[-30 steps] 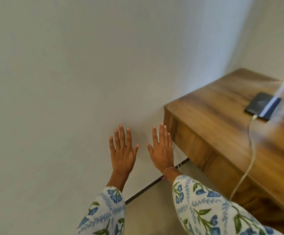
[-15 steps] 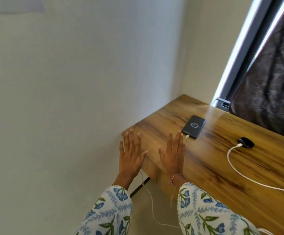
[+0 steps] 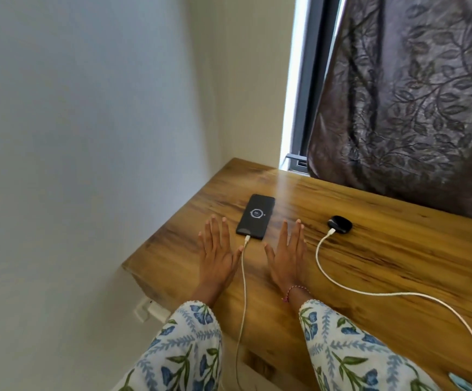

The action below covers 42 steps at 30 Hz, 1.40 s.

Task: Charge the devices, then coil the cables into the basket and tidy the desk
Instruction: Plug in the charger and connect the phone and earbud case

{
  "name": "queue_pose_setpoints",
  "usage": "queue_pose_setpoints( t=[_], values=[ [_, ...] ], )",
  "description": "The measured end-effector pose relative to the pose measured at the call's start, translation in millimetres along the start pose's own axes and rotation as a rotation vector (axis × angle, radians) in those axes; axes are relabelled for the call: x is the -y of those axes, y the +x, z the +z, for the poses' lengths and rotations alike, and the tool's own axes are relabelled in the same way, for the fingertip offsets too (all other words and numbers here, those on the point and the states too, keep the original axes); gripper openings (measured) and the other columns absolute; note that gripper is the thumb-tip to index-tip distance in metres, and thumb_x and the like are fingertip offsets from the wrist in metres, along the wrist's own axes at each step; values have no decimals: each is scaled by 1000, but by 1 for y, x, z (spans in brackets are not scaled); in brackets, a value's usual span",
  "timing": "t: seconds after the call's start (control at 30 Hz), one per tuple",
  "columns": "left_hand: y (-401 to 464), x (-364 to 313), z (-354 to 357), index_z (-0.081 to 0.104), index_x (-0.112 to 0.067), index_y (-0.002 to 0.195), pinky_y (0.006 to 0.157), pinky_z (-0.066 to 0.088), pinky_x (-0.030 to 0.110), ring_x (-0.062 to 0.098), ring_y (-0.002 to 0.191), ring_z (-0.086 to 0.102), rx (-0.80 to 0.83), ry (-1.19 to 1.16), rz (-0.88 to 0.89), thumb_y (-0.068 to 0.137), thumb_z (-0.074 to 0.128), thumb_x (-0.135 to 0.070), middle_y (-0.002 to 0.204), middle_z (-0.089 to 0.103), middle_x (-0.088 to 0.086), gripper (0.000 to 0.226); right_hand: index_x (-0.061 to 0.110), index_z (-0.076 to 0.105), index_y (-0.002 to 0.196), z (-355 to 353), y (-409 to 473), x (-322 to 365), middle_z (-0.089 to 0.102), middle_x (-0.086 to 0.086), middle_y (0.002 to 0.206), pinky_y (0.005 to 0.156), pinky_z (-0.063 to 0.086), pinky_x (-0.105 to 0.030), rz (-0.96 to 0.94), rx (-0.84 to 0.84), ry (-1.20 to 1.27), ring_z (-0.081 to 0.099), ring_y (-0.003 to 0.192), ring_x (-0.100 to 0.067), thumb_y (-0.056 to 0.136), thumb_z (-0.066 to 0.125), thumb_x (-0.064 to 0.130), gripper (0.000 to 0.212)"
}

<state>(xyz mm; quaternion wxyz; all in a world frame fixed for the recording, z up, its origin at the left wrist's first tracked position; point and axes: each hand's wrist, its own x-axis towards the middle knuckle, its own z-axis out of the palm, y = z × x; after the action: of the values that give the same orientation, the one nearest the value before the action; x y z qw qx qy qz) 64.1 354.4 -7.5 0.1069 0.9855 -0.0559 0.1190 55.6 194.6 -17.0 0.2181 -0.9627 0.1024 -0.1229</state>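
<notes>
A black phone lies face up on the wooden desk, its screen showing a round charging symbol. A white cable is plugged into its near end and drops over the desk's front edge. To the right sits a small black case with a second white cable plugged in, curving off to the lower right. My left hand and my right hand are held flat with straight fingers over the desk, one on each side of the phone's cable. Neither holds anything.
A white wall runs along the left, meeting the desk's left end. A dark patterned curtain hangs behind the desk at the right, beside a grey window frame. A white socket strip shows below the desk's left corner.
The view has swung right from the wall onto the desk. Both flat hands now hover over the desk beside the phone, where before they were in front of the wall and desk corner.
</notes>
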Motion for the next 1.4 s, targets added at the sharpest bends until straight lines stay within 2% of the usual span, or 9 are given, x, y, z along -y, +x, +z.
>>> queue_pose_setpoints(
  t=[0.13,0.3,0.43,0.53,0.77,0.93,1.1,1.27,1.4],
  values=[
    [47,0,18,11,-8,149,111,16,53,35,140,19,135,39,45,94,2,-58,148,34,23,75,14,8,149,11,34,-1,-1,-13,157,117,9,-35,135,10,155,1,146,-26,97,38,36,64],
    [103,2,31,-4,-8,150,113,-16,44,27,144,-20,280,-103,92,97,14,-51,156,-19,15,70,6,33,141,30,73,14,16,-15,155,118,12,-34,227,7,155,12,144,-26,99,33,32,49],
    [139,-2,37,47,-9,131,116,3,48,27,146,0,365,-315,25,101,21,-41,156,15,17,51,7,56,123,43,88,22,27,-15,152,117,15,-37,296,-32,138,19,142,-26,98,36,31,40],
    [151,-13,36,59,0,112,109,26,42,32,129,35,347,-449,-54,101,26,-35,137,43,18,50,6,60,120,47,93,31,30,-14,151,117,14,-36,388,-107,178,21,142,-25,98,38,25,36],
    [181,-30,24,56,5,118,102,42,44,35,115,54,678,-875,-311,100,27,-38,126,57,24,55,0,61,116,40,99,42,40,-11,145,113,16,-28,566,-216,332,26,139,-23,96,38,12,33],
    [166,-35,25,61,-3,110,71,52,34,23,79,63,727,-1240,-513,102,28,-35,95,67,13,47,2,59,120,33,101,45,42,-10,144,112,18,-29,608,-183,436,29,138,-22,98,37,17,35],
    [153,-44,19,60,-5,114,86,51,43,28,90,64,676,-1474,-537,99,36,-40,110,65,19,46,2,63,106,19,87,53,63,-8,104,80,39,-25,561,-367,738,57,101,-22,97,42,14,27],
    [153,-49,14,63,-2,115,96,49,48,32,98,64,706,-1598,-497,96,42,-44,114,65,22,50,7,56,117,-7,85,59,61,-5,106,64,46,-9,524,-334,1180,57,86,-7,97,43,13,24],
    [154,-51,-2,61,-3,119,99,46,47,34,110,60,707,-1690,-415,95,41,-45,120,63,21,52,6,57,123,-26,91,63,61,-2,119,86,51,-16,507,-295,1384,59,103,-14,98,43,26,34]
  ],
)
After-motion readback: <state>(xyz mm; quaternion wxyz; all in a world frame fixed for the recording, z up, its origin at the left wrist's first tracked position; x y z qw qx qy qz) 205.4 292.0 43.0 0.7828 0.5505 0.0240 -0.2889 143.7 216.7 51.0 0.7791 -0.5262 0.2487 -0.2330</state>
